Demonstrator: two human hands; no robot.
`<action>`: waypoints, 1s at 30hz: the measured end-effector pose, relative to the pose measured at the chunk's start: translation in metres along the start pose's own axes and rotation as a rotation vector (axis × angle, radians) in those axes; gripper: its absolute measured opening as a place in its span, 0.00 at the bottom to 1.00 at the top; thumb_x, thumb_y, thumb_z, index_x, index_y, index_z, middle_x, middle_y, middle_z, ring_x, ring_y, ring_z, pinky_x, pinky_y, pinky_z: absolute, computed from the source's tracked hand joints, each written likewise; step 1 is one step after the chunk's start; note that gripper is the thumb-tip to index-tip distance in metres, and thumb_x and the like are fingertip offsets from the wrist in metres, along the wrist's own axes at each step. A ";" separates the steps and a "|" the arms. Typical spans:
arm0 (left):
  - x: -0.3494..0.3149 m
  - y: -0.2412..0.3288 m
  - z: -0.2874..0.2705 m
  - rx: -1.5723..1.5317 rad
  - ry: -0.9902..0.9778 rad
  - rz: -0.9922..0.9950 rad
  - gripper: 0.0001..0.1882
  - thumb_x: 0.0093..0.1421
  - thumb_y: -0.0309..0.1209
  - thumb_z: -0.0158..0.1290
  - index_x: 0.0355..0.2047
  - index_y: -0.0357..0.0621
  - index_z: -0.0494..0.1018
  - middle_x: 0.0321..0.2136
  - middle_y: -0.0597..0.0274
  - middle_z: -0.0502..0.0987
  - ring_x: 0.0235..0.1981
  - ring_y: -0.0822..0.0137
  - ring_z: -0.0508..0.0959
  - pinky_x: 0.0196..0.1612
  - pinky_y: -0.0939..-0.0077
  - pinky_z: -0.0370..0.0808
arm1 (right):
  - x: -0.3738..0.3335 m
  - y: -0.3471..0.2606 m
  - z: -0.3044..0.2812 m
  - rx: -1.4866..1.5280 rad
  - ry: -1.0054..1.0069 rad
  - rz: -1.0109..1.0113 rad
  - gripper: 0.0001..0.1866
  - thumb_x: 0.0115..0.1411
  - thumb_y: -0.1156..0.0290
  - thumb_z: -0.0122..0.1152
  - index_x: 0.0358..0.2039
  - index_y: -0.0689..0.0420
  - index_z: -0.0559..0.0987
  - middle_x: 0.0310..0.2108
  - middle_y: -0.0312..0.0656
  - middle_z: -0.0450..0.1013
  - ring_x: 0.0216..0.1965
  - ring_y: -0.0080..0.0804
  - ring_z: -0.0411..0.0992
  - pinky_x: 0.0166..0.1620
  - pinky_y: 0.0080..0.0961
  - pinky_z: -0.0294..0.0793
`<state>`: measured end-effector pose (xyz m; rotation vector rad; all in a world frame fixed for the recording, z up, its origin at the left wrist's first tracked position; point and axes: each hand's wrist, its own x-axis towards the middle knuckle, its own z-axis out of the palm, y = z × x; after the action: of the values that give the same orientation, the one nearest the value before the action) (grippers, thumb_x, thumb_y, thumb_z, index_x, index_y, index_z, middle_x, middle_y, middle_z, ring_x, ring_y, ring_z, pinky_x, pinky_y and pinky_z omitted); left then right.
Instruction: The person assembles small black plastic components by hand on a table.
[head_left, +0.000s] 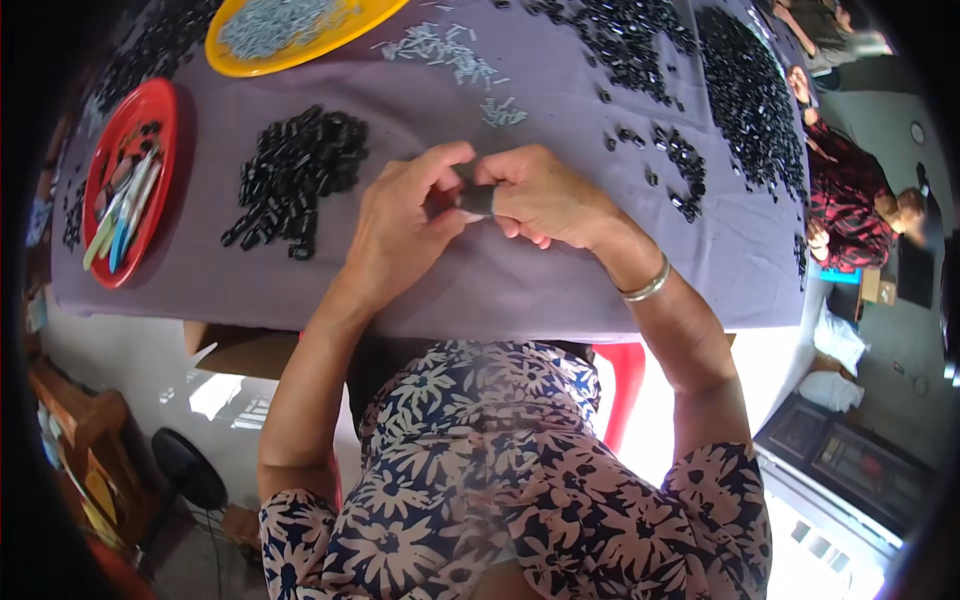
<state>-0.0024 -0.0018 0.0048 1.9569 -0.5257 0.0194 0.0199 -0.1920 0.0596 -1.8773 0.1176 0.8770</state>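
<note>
Here, the right hand (550, 195) pinches a small black piece (478, 200) above the table (400, 290); the left hand (400, 220) curls in from the other side, its fingertips at the piece, though blur hides whether it grips too. A broad strip of cloth separates both hands from the near edge. Just beyond them sits a small heap of pale sticks (505, 112). To the left, a black pile (305, 165) leaves a lane before the red plate (168, 170) near the left edge; rightward, cloth stretches to loose black pieces (685, 170).
</note>
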 end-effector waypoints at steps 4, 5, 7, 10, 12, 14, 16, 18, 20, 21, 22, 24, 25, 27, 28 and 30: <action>0.001 0.002 0.000 0.078 0.004 0.073 0.29 0.46 0.18 0.62 0.51 0.45 0.74 0.31 0.61 0.79 0.33 0.58 0.77 0.41 0.66 0.74 | -0.004 -0.012 -0.002 -0.128 -0.054 0.035 0.13 0.59 0.60 0.61 0.31 0.58 0.79 0.15 0.34 0.68 0.12 0.20 0.63 0.15 0.23 0.61; 0.001 0.002 -0.001 0.091 -0.021 0.030 0.29 0.45 0.17 0.62 0.51 0.45 0.73 0.31 0.61 0.79 0.34 0.58 0.78 0.42 0.66 0.73 | -0.003 -0.010 -0.001 -0.142 -0.072 0.031 0.13 0.59 0.60 0.61 0.32 0.59 0.80 0.15 0.34 0.68 0.12 0.21 0.64 0.15 0.23 0.62; 0.002 -0.004 0.005 0.075 -0.006 0.092 0.30 0.45 0.17 0.62 0.51 0.45 0.73 0.32 0.61 0.79 0.35 0.58 0.79 0.43 0.66 0.73 | 0.006 -0.004 -0.004 -0.189 -0.084 0.028 0.13 0.60 0.62 0.60 0.36 0.60 0.80 0.16 0.35 0.69 0.13 0.23 0.66 0.16 0.23 0.65; 0.001 -0.006 0.004 0.102 -0.004 0.164 0.31 0.46 0.18 0.63 0.53 0.45 0.72 0.33 0.60 0.80 0.37 0.59 0.80 0.44 0.65 0.72 | 0.000 -0.001 0.002 -0.133 -0.036 -0.019 0.14 0.60 0.62 0.60 0.37 0.60 0.80 0.17 0.36 0.70 0.12 0.23 0.66 0.16 0.22 0.65; -0.002 -0.008 0.005 0.093 0.079 0.138 0.25 0.47 0.19 0.63 0.47 0.45 0.75 0.31 0.59 0.78 0.34 0.58 0.79 0.40 0.65 0.73 | -0.013 0.002 -0.003 -0.116 -0.030 -0.032 0.09 0.56 0.73 0.55 0.35 0.61 0.80 0.20 0.41 0.75 0.14 0.25 0.70 0.18 0.26 0.73; -0.003 -0.006 -0.001 0.123 0.121 0.121 0.20 0.48 0.18 0.62 0.43 0.44 0.76 0.30 0.58 0.77 0.33 0.56 0.78 0.38 0.65 0.73 | -0.020 0.022 -0.001 0.109 0.112 -0.217 0.10 0.58 0.80 0.52 0.37 0.59 0.80 0.22 0.35 0.74 0.19 0.18 0.69 0.21 0.19 0.70; -0.001 -0.001 -0.011 0.155 0.165 0.109 0.16 0.49 0.18 0.61 0.39 0.43 0.76 0.28 0.57 0.75 0.32 0.55 0.78 0.35 0.65 0.73 | -0.026 0.051 -0.010 -0.038 0.384 -0.477 0.12 0.56 0.84 0.51 0.37 0.59 0.80 0.25 0.36 0.75 0.22 0.16 0.69 0.24 0.17 0.71; -0.005 0.001 -0.021 0.361 0.291 0.088 0.10 0.51 0.17 0.60 0.33 0.41 0.76 0.28 0.57 0.73 0.30 0.53 0.76 0.32 0.65 0.73 | -0.042 0.068 -0.033 -0.216 0.712 -0.592 0.16 0.53 0.90 0.53 0.39 0.60 0.80 0.32 0.35 0.77 0.29 0.14 0.70 0.32 0.15 0.72; -0.007 0.002 -0.027 0.413 0.315 0.068 0.10 0.52 0.17 0.59 0.35 0.40 0.76 0.29 0.57 0.74 0.31 0.53 0.76 0.34 0.64 0.73 | -0.051 0.075 -0.064 -0.573 0.821 -0.608 0.17 0.52 0.90 0.51 0.40 0.61 0.79 0.32 0.41 0.76 0.32 0.31 0.75 0.38 0.22 0.74; -0.006 0.002 -0.030 0.480 0.321 0.067 0.10 0.52 0.18 0.59 0.36 0.41 0.77 0.29 0.57 0.74 0.32 0.53 0.77 0.34 0.63 0.74 | -0.053 0.078 -0.077 -0.670 0.805 -0.663 0.18 0.51 0.90 0.52 0.40 0.61 0.79 0.33 0.43 0.76 0.34 0.36 0.75 0.40 0.25 0.75; -0.005 0.003 -0.033 0.554 0.329 0.061 0.11 0.52 0.18 0.59 0.36 0.41 0.77 0.30 0.57 0.74 0.32 0.53 0.77 0.35 0.63 0.74 | -0.052 0.080 -0.086 -0.765 0.781 -0.722 0.18 0.50 0.90 0.53 0.41 0.61 0.79 0.34 0.45 0.75 0.35 0.41 0.75 0.41 0.27 0.75; -0.004 0.000 -0.036 0.603 0.359 0.058 0.12 0.53 0.18 0.59 0.38 0.41 0.78 0.31 0.57 0.74 0.34 0.53 0.78 0.37 0.63 0.75 | -0.043 0.080 -0.094 -0.835 0.754 -0.744 0.19 0.49 0.90 0.53 0.41 0.62 0.79 0.35 0.45 0.75 0.37 0.43 0.75 0.43 0.30 0.76; -0.005 -0.003 -0.036 0.598 0.391 0.052 0.13 0.53 0.18 0.59 0.39 0.41 0.78 0.33 0.56 0.74 0.35 0.53 0.78 0.38 0.64 0.75 | -0.039 0.080 -0.095 -0.905 0.724 -0.762 0.20 0.48 0.90 0.54 0.42 0.63 0.78 0.37 0.46 0.75 0.40 0.45 0.75 0.45 0.32 0.76; -0.006 -0.004 -0.035 0.601 0.425 0.041 0.13 0.53 0.18 0.59 0.40 0.41 0.78 0.34 0.56 0.75 0.35 0.54 0.78 0.38 0.64 0.75 | -0.036 0.078 -0.094 -0.934 0.696 -0.734 0.19 0.48 0.89 0.56 0.42 0.63 0.78 0.37 0.46 0.74 0.41 0.45 0.75 0.46 0.34 0.77; -0.005 -0.001 -0.032 0.601 0.448 0.085 0.14 0.52 0.17 0.58 0.40 0.41 0.78 0.35 0.55 0.75 0.35 0.54 0.78 0.38 0.64 0.76 | -0.034 0.077 -0.094 -0.965 0.670 -0.699 0.19 0.47 0.88 0.58 0.42 0.63 0.78 0.38 0.45 0.73 0.41 0.46 0.75 0.46 0.35 0.77; -0.004 0.003 -0.028 0.616 0.468 0.122 0.15 0.52 0.17 0.58 0.40 0.40 0.78 0.36 0.55 0.75 0.35 0.54 0.78 0.38 0.65 0.76 | -0.034 0.070 -0.093 -1.077 0.650 -0.690 0.17 0.47 0.86 0.61 0.40 0.63 0.77 0.37 0.45 0.72 0.41 0.45 0.75 0.46 0.35 0.77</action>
<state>-0.0012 0.0233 0.0186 2.4011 -0.3433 0.7777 0.0120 -0.3123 0.0476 -2.8445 -0.7029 -0.2792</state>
